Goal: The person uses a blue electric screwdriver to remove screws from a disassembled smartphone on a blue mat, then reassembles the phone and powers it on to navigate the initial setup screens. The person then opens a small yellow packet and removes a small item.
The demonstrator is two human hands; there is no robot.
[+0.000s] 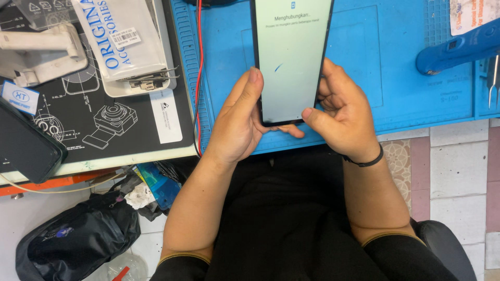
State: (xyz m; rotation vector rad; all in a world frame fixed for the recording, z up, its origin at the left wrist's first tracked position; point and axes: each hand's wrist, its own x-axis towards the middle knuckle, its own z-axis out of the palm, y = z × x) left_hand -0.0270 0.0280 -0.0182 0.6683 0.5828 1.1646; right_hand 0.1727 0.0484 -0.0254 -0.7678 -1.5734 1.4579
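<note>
place: repair workshop | signs: blue work mat [406,78], tweezers [492,78], parts box [125,41]

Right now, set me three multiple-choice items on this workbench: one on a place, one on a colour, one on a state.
1. Where does the blue plastic tool handle lie?
A. on the floor
B. on the blue work mat, right of the phone
C. in the black bag

2. What colour is the band on the right wrist?
A. black
B. red
C. white

3. What state is the black-framed smartphone in?
A. screen dark
B. screen lit
C. lying face down

Answers:
1 B: it rests on the mat's right part.
2 A: a thin black band circles that wrist.
3 B: the screen glows pale, held by the left hand and right hand.
</note>
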